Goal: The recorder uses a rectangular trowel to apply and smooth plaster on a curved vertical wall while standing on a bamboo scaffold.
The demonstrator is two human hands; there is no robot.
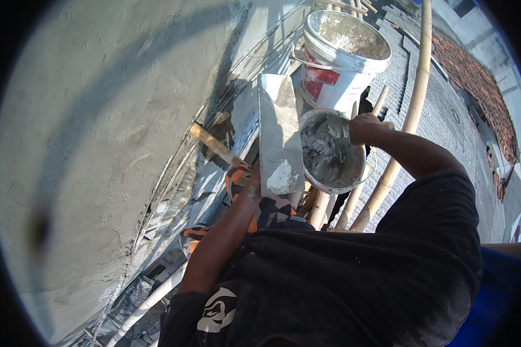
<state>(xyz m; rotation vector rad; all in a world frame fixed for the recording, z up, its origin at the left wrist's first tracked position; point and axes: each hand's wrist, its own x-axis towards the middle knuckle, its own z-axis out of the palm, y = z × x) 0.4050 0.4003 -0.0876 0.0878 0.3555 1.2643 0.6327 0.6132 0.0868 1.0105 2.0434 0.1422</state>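
Note:
A flat, pale rectangular mortar board (281, 136), smeared with grey mortar, is held up at the near left of the small bucket. My left hand (255, 175) grips it from its left side and below; most of the fingers are hidden by the board. My right hand (363, 128) is a fist at the right rim of a small white bucket (330, 189). A pale handle end seems to stick out of the fist; the tool's working end cannot be made out. Wet grey mortar (328, 147) lies in this bucket.
A larger white bucket (347, 72) with a red patch stands behind the small one. Bamboo poles (418, 87) run along the right and beneath. A grey plastered wall (98, 144) fills the left, and a wooden piece (214, 143) juts beside it. Roofs (469, 69) spread beyond.

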